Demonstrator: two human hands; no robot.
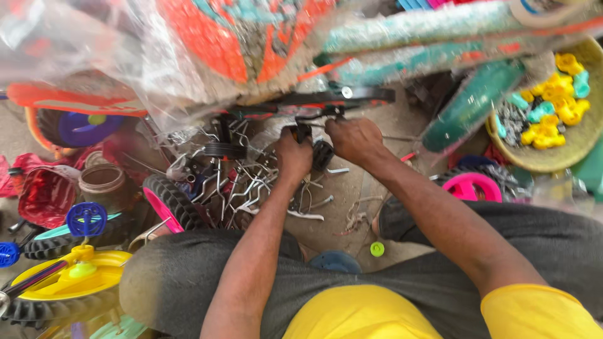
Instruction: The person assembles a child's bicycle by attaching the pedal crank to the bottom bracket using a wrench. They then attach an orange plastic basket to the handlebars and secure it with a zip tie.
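- A plastic-wrapped bike frame, orange and teal, filled the top of the view and hung over the work, hiding much of what lay behind it.
- The person sat low, grey-trousered knees spread wide, arms reaching forward between them to the ground under the frame.
- A round basket stood at the far right, holding yellow and teal plastic parts.
- A yellow wheel with a black tyre lay at the lower left, a blue pedal just above it.
- A small tyre with a pink hub leaned by the left knee; a second pink wheel lay near the right forearm.
- A red plastic piece and a brown jar sat side by side at the left.
- A tangle of bent metal brackets covered the ground just left of the hands, touching the left wrist's side.
- The left hand was closed round a black handle standing upright from a black part.
- The right hand lay curled over the top of that black part, just beside the left; whether it truly gripped I could not tell.
- A green cap lay on bare ground between the knees.
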